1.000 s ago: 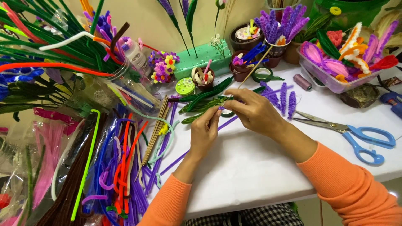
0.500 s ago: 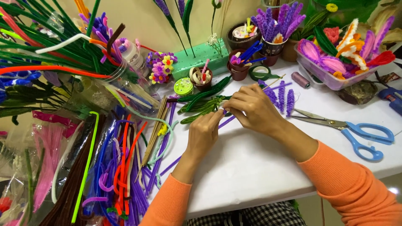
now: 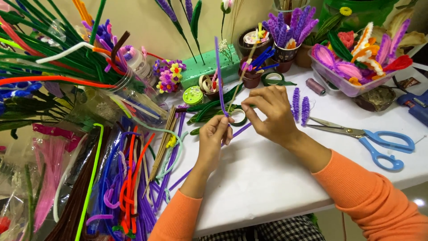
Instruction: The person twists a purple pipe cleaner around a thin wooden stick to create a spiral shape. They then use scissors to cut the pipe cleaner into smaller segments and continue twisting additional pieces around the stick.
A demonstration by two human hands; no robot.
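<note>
- Since the earlier frame, both hands have lifted off the green leaf pile; purple pipe cleaner (image 3: 219, 76) now stands upright where before it was not raised.
- Left hand (image 3: 215, 136) is closed around the lower end of the purple pipe cleaner, fingers pinched on it, stem rising nearly vertical above the fist.
- Right hand (image 3: 271, 114) is just beside the left, fingertips pinched on a thin tan stick (image 3: 240, 78) that slants up toward the pots; grip narrow.
- Green tape roll (image 3: 239, 117) lies on the tabletop (image 3: 276, 187) between and just behind the two hands, partly hidden.
- Green leaf pieces (image 3: 209, 109) lie on the tabletop behind the left hand.
- Two small purple fuzzy spikes (image 3: 300, 106) lie just right of the right hand.
- Blue-handled scissors (image 3: 365, 136) lie further right, closed, well apart from the hands.
- Clear tray of coloured fuzzy petals (image 3: 356, 58) sits at far right rear.
- Green foam block (image 3: 209, 67) with stems stuck in it stands at the back.
- Bundles of pipe cleaners (image 3: 120, 187) in bags lie along the left edge.
- Both sleeves orange.
</note>
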